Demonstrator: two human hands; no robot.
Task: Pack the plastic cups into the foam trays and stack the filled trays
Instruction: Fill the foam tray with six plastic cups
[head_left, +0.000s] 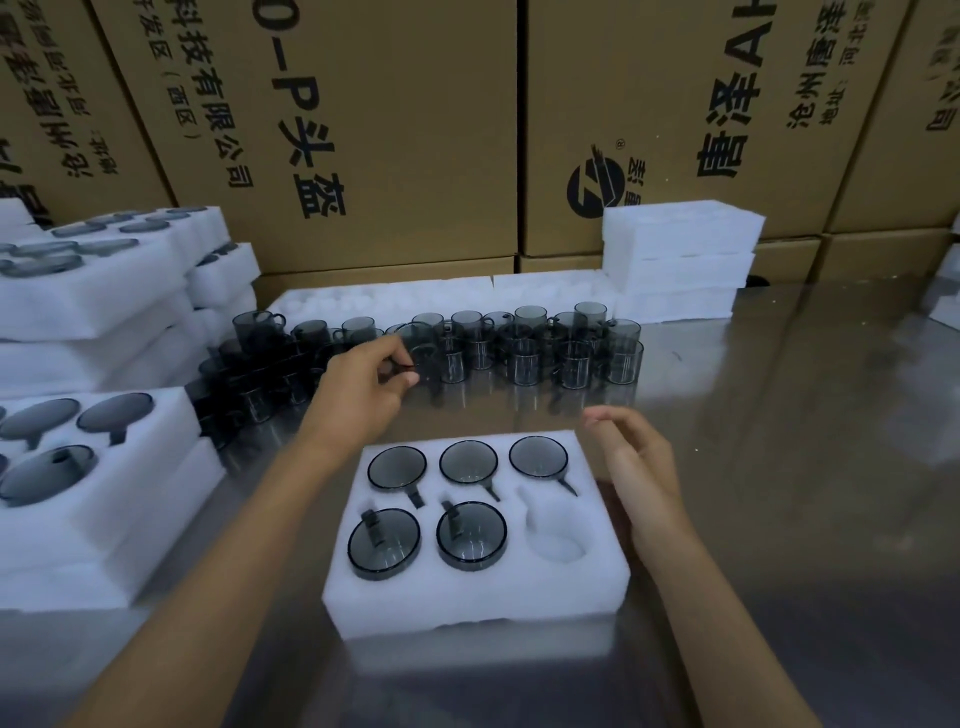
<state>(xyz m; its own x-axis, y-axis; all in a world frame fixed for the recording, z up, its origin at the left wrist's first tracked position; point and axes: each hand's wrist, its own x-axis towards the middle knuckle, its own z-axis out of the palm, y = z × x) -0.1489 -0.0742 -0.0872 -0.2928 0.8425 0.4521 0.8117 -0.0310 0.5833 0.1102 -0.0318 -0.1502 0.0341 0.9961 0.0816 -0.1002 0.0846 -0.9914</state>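
Observation:
A white foam tray lies in front of me on the steel table. Several smoky grey plastic cups sit in its pockets, and the near right pocket is bare. Behind it stands a crowd of loose grey cups. My left hand reaches into that crowd and pinches the handle of one cup. My right hand hovers at the tray's right edge, fingers apart, holding nothing.
Stacks of filled foam trays stand at the left, with more behind them. Unfilled foam trays are piled at the back right, and flat ones lie behind the cups. Cardboard boxes wall off the back.

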